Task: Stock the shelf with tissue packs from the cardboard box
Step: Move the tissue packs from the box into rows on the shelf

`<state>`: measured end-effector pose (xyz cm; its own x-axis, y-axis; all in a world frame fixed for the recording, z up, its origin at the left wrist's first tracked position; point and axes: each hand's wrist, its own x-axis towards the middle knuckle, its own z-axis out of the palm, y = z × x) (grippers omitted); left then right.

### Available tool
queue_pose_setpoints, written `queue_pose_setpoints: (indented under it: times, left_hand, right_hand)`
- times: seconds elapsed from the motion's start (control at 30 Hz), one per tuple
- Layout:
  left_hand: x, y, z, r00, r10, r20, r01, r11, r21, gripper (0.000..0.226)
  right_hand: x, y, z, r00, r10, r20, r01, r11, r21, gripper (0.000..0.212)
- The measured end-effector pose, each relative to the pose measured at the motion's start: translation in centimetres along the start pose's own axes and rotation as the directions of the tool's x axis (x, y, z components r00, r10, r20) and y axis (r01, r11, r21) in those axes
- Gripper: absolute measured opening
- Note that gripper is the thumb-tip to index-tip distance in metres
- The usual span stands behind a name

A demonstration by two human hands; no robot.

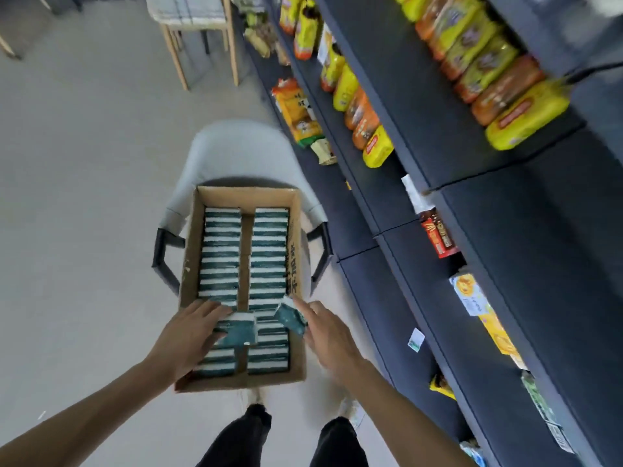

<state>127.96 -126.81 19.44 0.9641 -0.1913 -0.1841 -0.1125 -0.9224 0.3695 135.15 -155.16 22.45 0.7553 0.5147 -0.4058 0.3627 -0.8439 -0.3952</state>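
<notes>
Head view: the cardboard box [241, 284], lower centre on a chair [236, 153], holds two rows of tissue packs [220, 257]. The left hand [188, 342] curls onto a raised pack [237, 328]; the right hand [328, 335] pinches another pack [291, 318]. Recommend lifting each squarely, then turning to the shelf [438, 136], right of frame.
</notes>
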Motion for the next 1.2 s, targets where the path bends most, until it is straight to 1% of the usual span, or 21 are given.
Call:
queue_pose_setpoints:
  times: [0.07, 0.13, 0.17, 0.23, 0.27, 0.3, 0.33, 0.37, 0.4, 0.43, 0.5, 0.57, 0.6, 0.63, 0.67, 0.7, 0.8, 0.9, 1.03, 1.1, 1.2]
  left_hand:
    - [1.8, 1.4, -2.5, 0.997, 0.075, -0.035, -0.075, 0.997, 0.002, 0.053]
    - [3.8, 2.9, -4.9, 0.984, 0.151, -0.091, -0.149, 0.989, 0.021, 0.048]
    - [5.0, 4.1, -6.2, 0.973, 0.196, -0.120, -0.194, 0.981, 0.027, 0.043]
    - [7.3, 6.8, -8.7, 0.938, 0.303, -0.171, -0.298, 0.953, 0.052, 0.032]
    - [8.4, 8.4, -9.9, 0.912, 0.364, -0.191, -0.356, 0.932, 0.075, 0.036]
    - [9.6, 9.9, -10.7, 0.874, 0.436, -0.215, -0.422, 0.900, 0.109, 0.043]
    - [10.7, 11.5, -11.6, 0.840, 0.489, -0.234, -0.468, 0.872, 0.141, 0.048]
    - [11.6, 13.3, -12.5, 0.814, 0.527, -0.245, -0.502, 0.850, 0.160, 0.048]
    - [12.6, 15.0, -13.3, 0.791, 0.558, -0.250, -0.525, 0.830, 0.187, 0.046]
    - [13.5, 16.7, -14.0, 0.773, 0.585, -0.245, -0.545, 0.810, 0.214, 0.044]
    - [15.0, 20.5, -15.5, 0.735, 0.640, -0.224, -0.585, 0.766, 0.266, 0.045]
    - [16.3, 24.8, -17.0, 0.690, 0.695, -0.201, -0.623, 0.712, 0.323, 0.049]
    - [16.6, 27.2, -17.9, 0.672, 0.713, -0.201, -0.633, 0.693, 0.343, 0.049]
    - [16.8, 29.7, -18.8, 0.654, 0.727, -0.209, -0.645, 0.681, 0.347, 0.048]
    - [16.6, 32.2, -19.7, 0.638, 0.740, -0.211, -0.659, 0.667, 0.346, 0.047]
    - [16.6, 34.6, -20.3, 0.618, 0.756, -0.216, -0.676, 0.651, 0.346, 0.046]
    - [16.0, 42.0, -21.9, 0.563, 0.795, -0.228, -0.740, 0.607, 0.290, 0.050]
    - [14.9, 49.0, -22.4, 0.464, 0.843, -0.271, -0.798, 0.531, 0.285, 0.053]
    - [12.9, 57.1, -22.6, 0.449, 0.862, -0.237, -0.847, 0.495, 0.194, 0.052]
    - [12.0, 60.7, -22.1, 0.435, 0.872, -0.225, -0.858, 0.477, 0.189, 0.051]
    - [11.2, 66.0, -21.3, 0.402, 0.892, -0.209, -0.881, 0.438, 0.176, 0.053]
  right_hand:
    - [-1.9, 0.4, -3.8, 0.995, 0.023, -0.097, -0.017, 0.998, 0.063, 0.077]
    - [-3.9, 0.9, -7.2, 0.986, 0.079, -0.148, -0.063, 0.992, 0.110, 0.073]
    - [-4.9, 1.2, -8.6, 0.976, 0.144, -0.162, -0.133, 0.988, 0.076, 0.076]
    - [-7.2, 2.0, -11.6, 0.934, 0.292, -0.207, -0.279, 0.956, 0.093, 0.090]
    - [-8.7, 2.6, -13.2, 0.895, 0.368, -0.252, -0.327, 0.926, 0.190, 0.089]
    - [-10.5, 3.1, -15.1, 0.874, 0.415, -0.252, -0.352, 0.899, 0.259, 0.074]
    - [-12.6, 3.6, -16.5, 0.860, 0.382, -0.337, -0.305, 0.916, 0.260, 0.055]
    - [-14.3, 4.0, -17.7, 0.848, 0.367, -0.381, -0.264, 0.918, 0.297, 0.044]
    - [-15.9, 4.9, -18.8, 0.853, 0.297, -0.430, -0.229, 0.952, 0.204, 0.042]
    - [-18.0, 5.5, -20.0, 0.827, 0.301, -0.475, -0.212, 0.949, 0.233, 0.041]
    - [-21.8, 6.9, -22.3, 0.756, 0.260, -0.601, -0.169, 0.964, 0.204, 0.039]
    - [-24.9, 7.9, -24.3, 0.695, 0.236, -0.679, -0.188, 0.971, 0.145, 0.028]
    - [-26.5, 8.2, -25.2, 0.679, 0.224, -0.699, -0.237, 0.968, 0.081, 0.022]
    - [-27.9, 8.6, -26.1, 0.659, 0.231, -0.716, -0.250, 0.965, 0.082, 0.024]
    - [-29.7, 8.7, -27.1, 0.644, 0.261, -0.719, -0.246, 0.961, 0.128, 0.034]
    - [-31.3, 9.3, -27.7, 0.633, 0.270, -0.726, -0.265, 0.956, 0.124, 0.039]
    - [-36.7, 10.7, -30.3, 0.588, 0.287, -0.756, -0.292, 0.947, 0.133, 0.035]
    - [-41.9, 12.6, -31.8, 0.531, 0.288, -0.797, -0.329, 0.937, 0.119, 0.041]
    - [-49.5, 15.2, -32.7, 0.480, 0.307, -0.822, -0.404, 0.909, 0.104, 0.062]
    - [-53.4, 16.2, -32.9, 0.456, 0.326, -0.828, -0.425, 0.897, 0.120, 0.072]
    - [-58.9, 18.6, -32.3, 0.417, 0.369, -0.831, -0.472, 0.869, 0.149, 0.068]
